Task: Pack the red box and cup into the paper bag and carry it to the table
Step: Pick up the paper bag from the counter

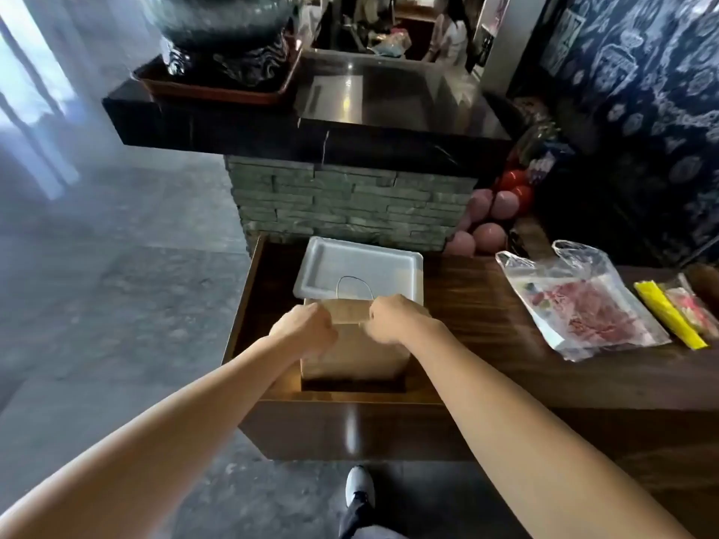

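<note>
On the brown worktop [486, 305], both hands, left hand [305, 330] and right hand [397, 317], pinch the paper bag [350, 355] top shut in a tight grip; pulling hard could rip it.

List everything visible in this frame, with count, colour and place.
paper bag: one, brown, wooden counter's near edge, top gripped
foam box: one, white, behind the bag
plastic bag: one, clear with red contents, counter right
packet: one, yellow, far right
balloons: several, pink and red, beside stone pillar
vase: one, dark, on tray, upper ledge
shoe: one, white, floor
left hand: closed on bag top
right hand: closed on bag top
</note>
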The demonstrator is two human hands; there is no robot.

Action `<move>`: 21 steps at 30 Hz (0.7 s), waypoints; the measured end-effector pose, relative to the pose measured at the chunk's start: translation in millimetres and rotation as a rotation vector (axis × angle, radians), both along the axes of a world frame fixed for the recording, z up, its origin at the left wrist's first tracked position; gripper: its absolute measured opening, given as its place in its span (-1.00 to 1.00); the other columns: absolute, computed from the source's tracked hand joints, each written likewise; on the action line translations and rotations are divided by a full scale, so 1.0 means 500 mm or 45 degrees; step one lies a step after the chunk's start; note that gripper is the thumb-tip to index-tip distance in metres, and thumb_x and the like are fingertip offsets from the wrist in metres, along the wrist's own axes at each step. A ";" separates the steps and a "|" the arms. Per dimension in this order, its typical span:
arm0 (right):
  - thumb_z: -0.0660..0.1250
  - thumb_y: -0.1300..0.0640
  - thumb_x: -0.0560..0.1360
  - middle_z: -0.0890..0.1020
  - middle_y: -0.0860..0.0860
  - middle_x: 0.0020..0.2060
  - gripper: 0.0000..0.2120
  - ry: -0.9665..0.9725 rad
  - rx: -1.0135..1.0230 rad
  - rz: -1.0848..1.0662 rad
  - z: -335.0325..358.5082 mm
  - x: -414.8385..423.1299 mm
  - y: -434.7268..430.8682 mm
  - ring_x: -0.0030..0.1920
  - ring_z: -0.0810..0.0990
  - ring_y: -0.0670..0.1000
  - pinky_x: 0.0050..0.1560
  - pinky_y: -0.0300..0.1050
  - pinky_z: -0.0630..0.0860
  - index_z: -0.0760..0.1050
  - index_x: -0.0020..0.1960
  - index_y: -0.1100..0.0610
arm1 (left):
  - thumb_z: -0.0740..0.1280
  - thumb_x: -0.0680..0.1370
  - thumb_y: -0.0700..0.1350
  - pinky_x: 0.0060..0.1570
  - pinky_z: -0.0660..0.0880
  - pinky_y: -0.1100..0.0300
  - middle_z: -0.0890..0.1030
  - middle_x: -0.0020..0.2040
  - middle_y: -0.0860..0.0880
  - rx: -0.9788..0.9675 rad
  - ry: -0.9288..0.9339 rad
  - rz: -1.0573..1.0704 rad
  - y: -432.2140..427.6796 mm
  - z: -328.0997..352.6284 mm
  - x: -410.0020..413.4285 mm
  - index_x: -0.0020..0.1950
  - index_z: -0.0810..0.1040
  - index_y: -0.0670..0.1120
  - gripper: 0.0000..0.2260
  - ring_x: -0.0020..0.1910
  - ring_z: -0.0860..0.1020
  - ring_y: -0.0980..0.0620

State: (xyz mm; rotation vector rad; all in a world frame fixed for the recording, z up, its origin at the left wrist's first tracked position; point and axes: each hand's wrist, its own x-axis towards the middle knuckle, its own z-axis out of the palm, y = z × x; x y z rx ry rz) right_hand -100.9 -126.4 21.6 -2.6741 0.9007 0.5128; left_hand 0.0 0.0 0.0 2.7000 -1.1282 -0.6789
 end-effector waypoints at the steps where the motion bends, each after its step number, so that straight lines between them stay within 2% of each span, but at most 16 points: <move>1: 0.22 -0.08 0.51 0.60 0.08 -0.05 -0.69 0.000 -0.025 -0.031 0.000 0.004 -0.016 -0.17 0.52 0.12 -0.24 -0.07 0.43 0.54 0.09 0.10 | 0.27 0.47 -0.08 -0.28 0.51 0.11 0.66 -0.11 -0.09 -0.048 0.022 0.077 -0.009 -0.004 0.014 -0.05 0.65 -0.10 -0.81 -0.17 0.62 -0.10; 3: 0.21 -0.10 0.50 0.59 0.08 -0.04 -0.69 -0.012 -0.065 -0.079 -0.016 0.012 -0.053 -0.17 0.50 0.14 -0.24 -0.07 0.39 0.54 0.07 0.09 | 0.26 0.46 -0.12 -0.34 0.49 0.13 0.66 -0.15 -0.10 -0.128 0.063 0.185 -0.021 -0.020 0.041 -0.12 0.64 -0.11 -0.83 -0.24 0.59 -0.09; 5: 0.22 -0.07 0.48 0.58 0.08 -0.07 -0.71 -0.008 -0.044 -0.099 -0.038 0.020 -0.088 -0.17 0.50 0.14 -0.24 -0.06 0.39 0.52 0.03 0.11 | 0.26 0.44 -0.14 -0.33 0.48 0.12 0.65 -0.11 -0.10 -0.128 0.054 0.262 -0.035 -0.037 0.061 -0.13 0.61 -0.12 -0.86 -0.21 0.57 -0.07; 7: 0.22 -0.07 0.46 0.58 0.09 -0.01 -0.69 0.017 0.004 -0.125 -0.064 0.024 -0.113 -0.15 0.50 0.14 -0.21 -0.05 0.41 0.51 0.04 0.13 | 0.31 0.43 -0.12 -0.18 0.54 0.06 0.63 -0.02 -0.10 -0.099 0.054 0.301 -0.045 -0.062 0.074 -0.02 0.61 -0.13 -0.81 -0.09 0.58 -0.10; 9: 0.23 -0.08 0.45 0.57 0.10 0.05 -0.63 0.053 0.060 -0.149 -0.092 0.024 -0.136 -0.10 0.52 0.14 -0.18 -0.04 0.46 0.51 0.12 0.15 | 0.35 0.43 -0.07 -0.08 0.51 0.06 0.60 0.08 -0.11 -0.068 0.079 0.377 -0.054 -0.086 0.085 0.10 0.59 -0.14 -0.71 0.02 0.56 -0.12; 10: 0.23 -0.09 0.45 0.55 0.11 0.07 -0.60 0.063 0.091 -0.166 -0.105 0.024 -0.145 -0.06 0.54 0.14 -0.15 -0.03 0.49 0.50 0.14 0.15 | 0.35 0.42 -0.06 -0.11 0.48 0.08 0.59 0.09 -0.12 -0.064 0.098 0.415 -0.059 -0.095 0.089 0.09 0.58 -0.15 -0.71 0.02 0.55 -0.11; 12: 0.26 -0.10 0.44 0.52 0.13 0.08 -0.59 0.038 0.148 -0.232 -0.126 0.020 -0.156 -0.02 0.56 0.16 -0.11 0.00 0.55 0.48 0.14 0.17 | 0.35 0.40 -0.07 -0.25 0.40 0.12 0.60 0.03 -0.15 -0.082 0.133 0.485 -0.067 -0.109 0.093 -0.07 0.56 -0.15 -0.81 -0.11 0.51 -0.09; 15: 0.33 -0.05 0.42 0.54 0.13 0.05 -0.65 -0.073 0.262 -0.375 -0.157 0.015 -0.176 -0.06 0.58 0.14 -0.20 -0.05 0.53 0.47 0.08 0.18 | 0.34 0.40 -0.11 -0.43 0.29 0.15 0.59 -0.05 -0.19 -0.138 0.203 0.645 -0.081 -0.125 0.097 -0.23 0.49 -0.17 -0.86 -0.23 0.48 -0.07; 17: 0.36 0.01 0.41 0.59 0.11 0.03 -0.67 -0.188 0.365 -0.480 -0.177 0.006 -0.187 -0.04 0.59 0.12 -0.20 -0.08 0.52 0.49 0.08 0.19 | 0.32 0.40 -0.13 -0.45 0.31 0.16 0.59 -0.16 -0.16 -0.203 0.266 0.781 -0.084 -0.129 0.094 -0.28 0.54 -0.21 -0.85 -0.27 0.51 -0.09; 19: 0.38 0.07 0.40 0.63 0.09 0.05 -0.62 -0.305 0.448 -0.600 -0.192 -0.001 -0.196 0.02 0.60 0.10 -0.13 -0.12 0.53 0.52 0.19 0.16 | 0.32 0.38 -0.17 -0.47 0.39 0.18 0.60 -0.30 -0.10 -0.303 0.319 0.895 -0.085 -0.131 0.088 -0.36 0.55 -0.19 -0.86 -0.31 0.55 -0.12; 21: 0.41 0.12 0.39 0.63 0.04 0.00 -0.60 -0.416 0.540 -0.749 -0.199 -0.008 -0.200 0.00 0.59 0.05 -0.08 -0.14 0.52 0.53 0.22 0.13 | 0.34 0.39 -0.17 -0.34 0.58 0.08 0.65 -0.25 -0.09 -0.386 0.412 0.995 -0.082 -0.128 0.083 -0.30 0.58 -0.13 -0.92 -0.22 0.63 -0.13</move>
